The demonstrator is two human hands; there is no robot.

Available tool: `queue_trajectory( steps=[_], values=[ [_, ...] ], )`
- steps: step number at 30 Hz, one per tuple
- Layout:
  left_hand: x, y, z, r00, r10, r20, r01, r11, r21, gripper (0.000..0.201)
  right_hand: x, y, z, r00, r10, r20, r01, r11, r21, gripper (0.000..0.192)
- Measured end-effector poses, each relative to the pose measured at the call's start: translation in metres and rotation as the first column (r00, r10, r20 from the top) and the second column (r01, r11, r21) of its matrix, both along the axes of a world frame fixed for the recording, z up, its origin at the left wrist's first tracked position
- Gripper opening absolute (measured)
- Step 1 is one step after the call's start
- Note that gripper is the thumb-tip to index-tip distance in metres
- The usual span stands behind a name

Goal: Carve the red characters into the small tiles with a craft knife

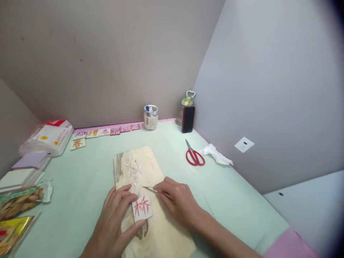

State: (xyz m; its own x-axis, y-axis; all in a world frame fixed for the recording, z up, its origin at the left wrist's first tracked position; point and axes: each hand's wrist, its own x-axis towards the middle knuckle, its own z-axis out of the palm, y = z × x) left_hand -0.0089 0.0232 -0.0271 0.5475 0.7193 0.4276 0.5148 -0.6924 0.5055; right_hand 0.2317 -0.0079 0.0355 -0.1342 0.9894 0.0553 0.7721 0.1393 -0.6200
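A small white square tile [146,214] with a red Chinese character lies on the wooden board [150,157]. My left hand [118,211] grips the tile by its edges, thumb at the lower side and fingers at the upper left. In my right hand [176,197] is a slim metal carving knife [150,189], held like a pen. Its tip points left, just above the tile's top edge and apart from it. Pale shavings [135,166] are scattered on the upper part of the board.
Red-handled scissors [195,157] and a crumpled tissue [217,154] lie right. Behind stand a can [151,118], a phone [188,120] and a bottle [179,114]. Several lettered tiles [104,132] line the back. A tissue pack [51,138] and snack bags [24,200] sit left.
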Motion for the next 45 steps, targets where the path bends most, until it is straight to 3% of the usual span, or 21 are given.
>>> queue_trajectory(
  steps=[4, 9, 14, 17, 23, 28, 31, 34, 36, 39, 40, 41, 45],
  values=[
    [0.005, -0.003, 0.004, 0.996, 0.033, 0.079, -0.034, 0.999, 0.004, 0.034, 0.0, 0.008, 0.005, 0.92, -0.121, -0.373, 0.048, 0.979, -0.198, 0.013],
    [0.005, -0.002, 0.01, 0.996, -0.045, 0.071, 0.037, 0.994, 0.099, 0.029, -0.008, 0.014, 0.01, 0.801, -0.123, -0.586, -0.078, 0.949, -0.305, 0.026],
    [0.002, 0.001, 0.009, 0.994, -0.075, 0.08, 0.066, 0.991, 0.113, 0.03, -0.018, 0.015, 0.013, 0.814, 0.003, -0.581, -0.144, 0.97, -0.197, 0.004],
    [0.002, 0.0, 0.008, 0.993, -0.076, 0.095, 0.067, 0.994, 0.091, 0.029, -0.018, 0.015, 0.014, 0.779, 0.012, -0.627, -0.164, 0.969, -0.186, 0.002],
    [0.004, -0.002, 0.011, 0.993, -0.029, 0.117, 0.025, 0.999, 0.036, 0.026, -0.016, 0.017, 0.012, 0.7, -0.067, -0.711, -0.169, 0.952, -0.256, 0.021],
    [0.004, -0.004, 0.013, 0.995, 0.0, 0.104, -0.006, 0.999, 0.051, 0.044, -0.023, 0.016, 0.01, 0.616, -0.174, -0.769, -0.137, 0.936, -0.323, 0.031],
    [0.001, -0.001, 0.009, 0.997, 0.02, 0.08, -0.027, 0.995, 0.091, 0.043, -0.022, 0.014, 0.011, 0.628, -0.162, -0.761, -0.116, 0.948, -0.297, 0.031],
    [-0.004, 0.003, 0.004, 0.996, 0.048, 0.069, -0.051, 0.998, 0.043, 0.046, -0.011, 0.01, 0.015, 0.657, -0.141, -0.74, -0.098, 0.958, -0.269, 0.037],
    [-0.008, 0.006, 0.002, 0.992, 0.097, 0.075, -0.094, 0.995, -0.038, 0.047, -0.002, 0.007, 0.016, 0.637, -0.132, -0.76, -0.203, 0.922, -0.33, 0.044],
    [-0.011, 0.009, 0.003, 0.982, 0.159, 0.103, -0.141, 0.976, -0.166, 0.047, 0.007, 0.005, 0.015, 0.564, -0.137, -0.815, -0.453, 0.773, -0.443, 0.052],
    [-0.012, 0.009, 0.003, 0.979, 0.164, 0.117, -0.139, 0.97, -0.199, 0.047, 0.007, 0.006, 0.014, 0.552, -0.136, -0.823, -0.485, 0.751, -0.449, 0.053],
    [-0.012, 0.009, 0.004, 0.978, 0.162, 0.129, -0.131, 0.966, -0.225, 0.046, 0.006, 0.008, 0.014, 0.552, -0.123, -0.825, -0.481, 0.761, -0.436, 0.052],
    [-0.012, 0.008, 0.006, 0.978, 0.144, 0.151, -0.097, 0.956, -0.278, 0.044, 0.0, 0.024, 0.016, 0.663, -0.015, -0.748, -0.28, 0.922, -0.268, 0.041]
  ],
)
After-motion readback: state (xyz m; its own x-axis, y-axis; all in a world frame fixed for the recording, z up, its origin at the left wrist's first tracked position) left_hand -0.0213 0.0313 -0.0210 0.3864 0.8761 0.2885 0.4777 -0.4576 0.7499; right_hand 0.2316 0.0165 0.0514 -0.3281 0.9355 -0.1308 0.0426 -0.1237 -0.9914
